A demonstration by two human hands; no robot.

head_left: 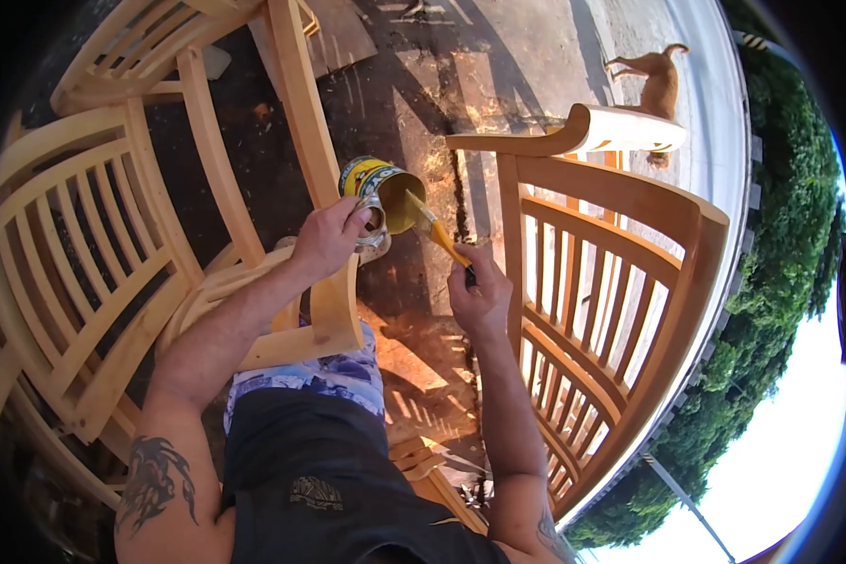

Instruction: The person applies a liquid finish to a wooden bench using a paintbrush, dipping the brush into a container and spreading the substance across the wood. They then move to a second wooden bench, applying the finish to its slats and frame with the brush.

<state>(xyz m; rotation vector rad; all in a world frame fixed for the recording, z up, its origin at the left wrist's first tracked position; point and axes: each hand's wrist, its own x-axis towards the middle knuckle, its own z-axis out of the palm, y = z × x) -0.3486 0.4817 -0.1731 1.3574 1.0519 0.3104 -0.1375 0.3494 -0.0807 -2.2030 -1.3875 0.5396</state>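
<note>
The right hand (481,287) has its fingers clenched around the yellow-orange handle of a paintbrush (445,241), the handle's end hidden in the grip. The brush's bristles lie at the open mouth of a yellow-labelled can (370,177), which is tilted on its side between the two hands; how far in they reach is hard to tell, and the label is only partly visible. The left hand (327,240) has its fingers grasping a small metal-rimmed piece (373,222) against the can; its full shape, and where the fingertips end, cannot be made out. A slatted wooden bench (616,183) stands at right, its arm partly hiding a brown dog (662,89). Wooden chairs (113,316) at left are cut off by the dark lens edge.
</note>
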